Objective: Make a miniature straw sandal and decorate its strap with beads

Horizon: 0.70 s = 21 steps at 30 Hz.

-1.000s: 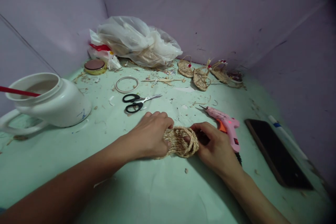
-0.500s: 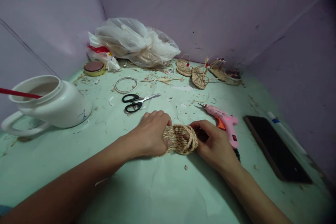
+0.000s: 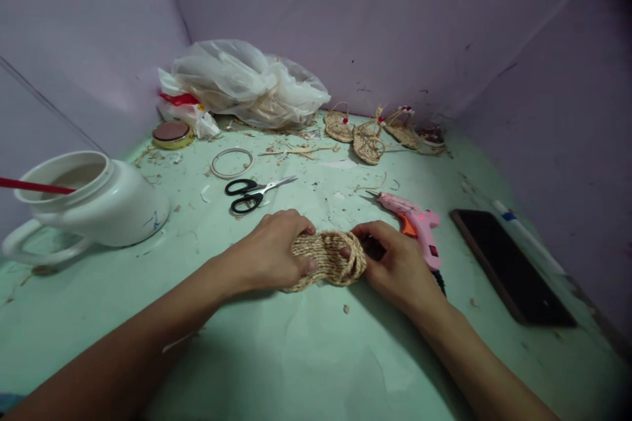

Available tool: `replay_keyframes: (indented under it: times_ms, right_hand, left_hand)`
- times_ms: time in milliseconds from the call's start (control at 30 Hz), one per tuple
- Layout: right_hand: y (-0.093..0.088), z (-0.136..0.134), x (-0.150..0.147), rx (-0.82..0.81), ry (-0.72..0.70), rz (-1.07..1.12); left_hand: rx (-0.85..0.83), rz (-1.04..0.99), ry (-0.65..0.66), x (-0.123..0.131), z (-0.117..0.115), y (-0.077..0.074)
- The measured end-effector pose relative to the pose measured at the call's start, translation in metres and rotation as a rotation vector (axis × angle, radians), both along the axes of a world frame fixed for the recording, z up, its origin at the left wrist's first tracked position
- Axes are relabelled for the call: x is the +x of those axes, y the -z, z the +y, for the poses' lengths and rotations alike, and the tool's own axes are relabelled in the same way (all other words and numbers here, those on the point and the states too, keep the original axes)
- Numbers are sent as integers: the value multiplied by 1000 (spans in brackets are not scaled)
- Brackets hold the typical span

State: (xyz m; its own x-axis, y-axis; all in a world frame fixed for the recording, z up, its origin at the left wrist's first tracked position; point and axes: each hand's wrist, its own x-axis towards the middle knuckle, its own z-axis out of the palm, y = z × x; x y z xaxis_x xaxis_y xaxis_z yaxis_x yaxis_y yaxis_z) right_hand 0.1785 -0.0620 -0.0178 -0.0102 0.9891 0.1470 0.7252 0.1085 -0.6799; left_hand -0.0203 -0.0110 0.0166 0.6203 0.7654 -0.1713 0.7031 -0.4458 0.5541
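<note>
1. Across the pale green tabletop (image 3: 276, 355), one change from half a second earlier: the left hand (image 3: 274, 250) has shifted back along the braided piece (image 3: 320, 251), baring more of its left part; the right hand (image 3: 397, 260) keeps its place at the other end.
2. Plastic bag (image 3: 247, 85), at the rear: translucent, crumpled, softly folded.
3. Pot (image 3: 118, 204), at left: glossy white, rounded, with a wide circular mouth and looped handle.
4. Hands: the left clasps the piece's left end, thumb laid on top; the right pinches its looped right end.
5. Glue gun (image 3: 422, 223), just beyond the right hand: smooth pink body, orange trigger, tapered tip.
6. Braided piece, on the tabletop between the hands: straw-coloured, ropy strands in parallel ridges, curling into an oval loop.
7. Scissors (image 3: 261, 189): black ring handles, slim metal blades.
</note>
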Motion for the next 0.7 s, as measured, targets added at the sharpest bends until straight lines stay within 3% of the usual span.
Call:
replay_keyframes:
  times_ms: [267, 433, 700]
  right_hand:
    - [-5, -1, -4, 13, 33, -25]
    - [-5, 0, -4, 17, 32, -29]
    - [-5, 0, -3, 12, 42, -7]
  left_hand:
    - [295, 103, -44, 14, -23, 6]
    - [285, 48, -64, 15, -19, 12]
    - [261, 55, -53, 13, -20, 7]
